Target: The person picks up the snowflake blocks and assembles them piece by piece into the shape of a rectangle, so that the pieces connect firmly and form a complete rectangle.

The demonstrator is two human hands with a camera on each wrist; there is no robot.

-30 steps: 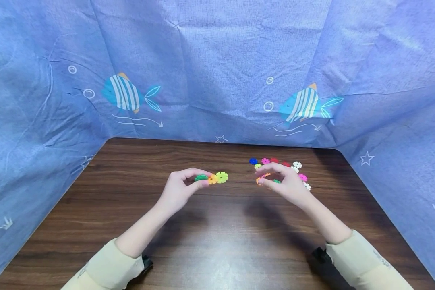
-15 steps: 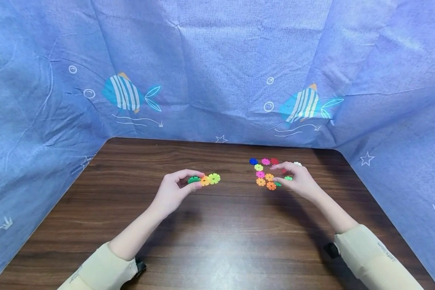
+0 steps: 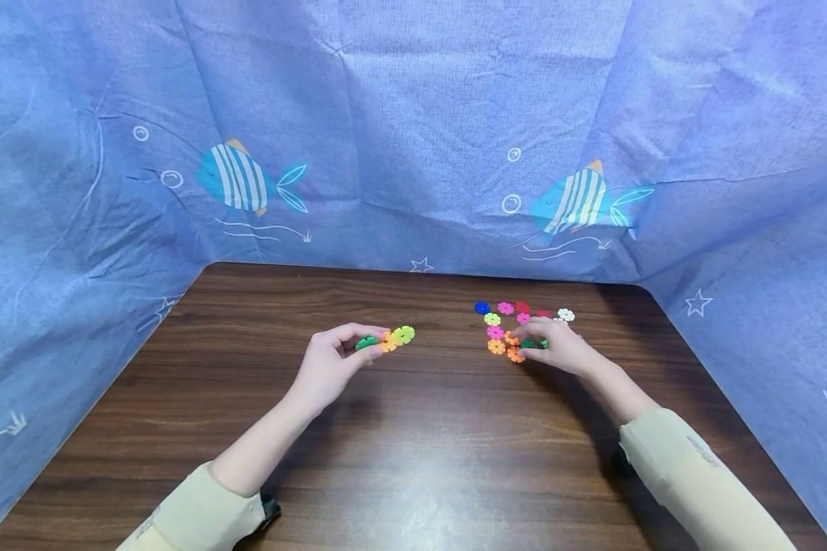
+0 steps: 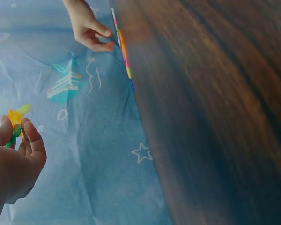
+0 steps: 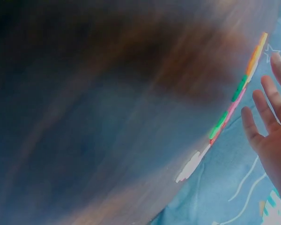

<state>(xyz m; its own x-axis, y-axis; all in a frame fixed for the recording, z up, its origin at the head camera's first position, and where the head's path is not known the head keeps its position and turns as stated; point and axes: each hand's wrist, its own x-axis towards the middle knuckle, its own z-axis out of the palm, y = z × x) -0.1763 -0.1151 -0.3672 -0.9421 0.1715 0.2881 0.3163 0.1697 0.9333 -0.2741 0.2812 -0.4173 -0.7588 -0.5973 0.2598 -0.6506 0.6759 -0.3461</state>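
My left hand [image 3: 327, 363] pinches a short chain of joined plastic snowflake discs above the table. In it, a green disc [image 3: 365, 343] lies between thumb and fingers, followed by an orange disc [image 3: 389, 342] and a yellow-green disc [image 3: 404, 335] that stick out to the right. The left wrist view shows the same chain, partly hidden by the fingertips. Over the loose discs at the right, my right hand [image 3: 563, 348] reaches with bent, parted fingers close to an orange disc [image 3: 515, 355]. No disc is seen held by it; the right wrist view shows its fingers apart.
Several loose discs lie on the brown wooden table [image 3: 400, 428], among them a blue disc [image 3: 482, 308], a pink disc [image 3: 495, 333] and a white disc [image 3: 566, 314]. The right hand hides some. A blue cloth [image 3: 413, 138] with printed fish hangs behind the table.
My right hand moved right over the loose discs, then came down and slightly left beside the orange and green ones. My left hand shifted a little left with the chain.
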